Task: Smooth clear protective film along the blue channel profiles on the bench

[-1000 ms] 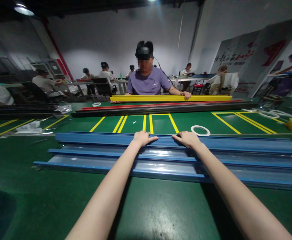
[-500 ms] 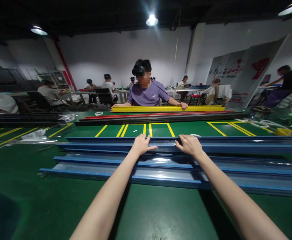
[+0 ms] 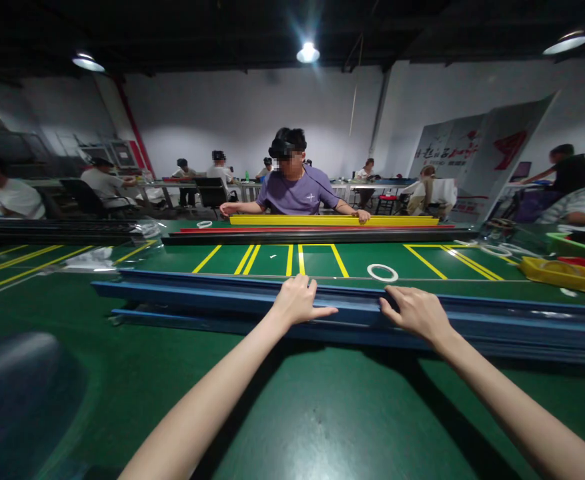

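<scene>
**A:** what are the fingers actually doing here?

**B:** Left fingers (image 3: 306,287) sit close together, bent over the top edge, with the thumb poking out sideways. Right fingers (image 3: 396,299) are lightly spread and laid flat. Neither pinches anything. The left hand (image 3: 299,301) and right hand (image 3: 417,312) just press down on the blue rails (image 3: 197,293).

**A:** and where are the rails?

**B:** They lie flat across the green desk (image 3: 292,413), running way out past both sides of the view. The hands sit a little apart near the middle. My guess is that's because something this long swings or slides if you only hold one spot (palms down looks like steadying, not lifting).

**A:** anything else around?

**B:** A white ring (image 3: 382,272) lies just beyond the rails, on the yellow floor-style markings. Farther back a person in a purple shirt (image 3: 297,193) has both hands on a yellow rail (image 3: 332,219), with a red strip (image 3: 317,229) just in front of it. A yellow tray (image 3: 557,273) sits off to the right, well apart.
</scene>
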`<state>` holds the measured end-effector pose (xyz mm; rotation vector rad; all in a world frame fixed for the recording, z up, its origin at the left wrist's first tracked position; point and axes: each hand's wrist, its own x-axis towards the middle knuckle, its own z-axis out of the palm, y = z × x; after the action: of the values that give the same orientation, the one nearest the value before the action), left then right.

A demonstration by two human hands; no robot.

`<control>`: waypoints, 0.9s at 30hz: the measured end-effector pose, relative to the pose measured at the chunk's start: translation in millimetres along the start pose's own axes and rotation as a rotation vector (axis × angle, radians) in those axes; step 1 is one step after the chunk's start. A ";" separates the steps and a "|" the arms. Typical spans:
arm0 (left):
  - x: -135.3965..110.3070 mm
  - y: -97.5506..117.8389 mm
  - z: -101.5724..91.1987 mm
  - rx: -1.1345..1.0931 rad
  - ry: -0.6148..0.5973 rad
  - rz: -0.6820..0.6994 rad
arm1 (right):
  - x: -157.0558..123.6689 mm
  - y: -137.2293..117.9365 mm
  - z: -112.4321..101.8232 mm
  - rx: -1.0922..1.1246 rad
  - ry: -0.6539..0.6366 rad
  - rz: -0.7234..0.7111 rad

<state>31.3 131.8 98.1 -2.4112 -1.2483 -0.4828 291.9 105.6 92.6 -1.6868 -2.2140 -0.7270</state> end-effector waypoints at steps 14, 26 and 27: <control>-48.3 63.7 18.0 -0.072 0.040 0.000 | -80.2 11.6 17.1 0.042 0.012 -0.039; -72.1 56.6 36.9 -0.105 -0.008 -0.009 | -91.9 -12.7 29.1 0.014 -0.031 -0.101; -73.7 54.7 37.6 -0.102 0.000 -0.007 | -91.5 -15.3 30.5 0.010 -0.020 -0.110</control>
<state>41.0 69.3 21.7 -2.4916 -1.2607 -0.5617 306.5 43.7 18.4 -1.5844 -2.3358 -0.7264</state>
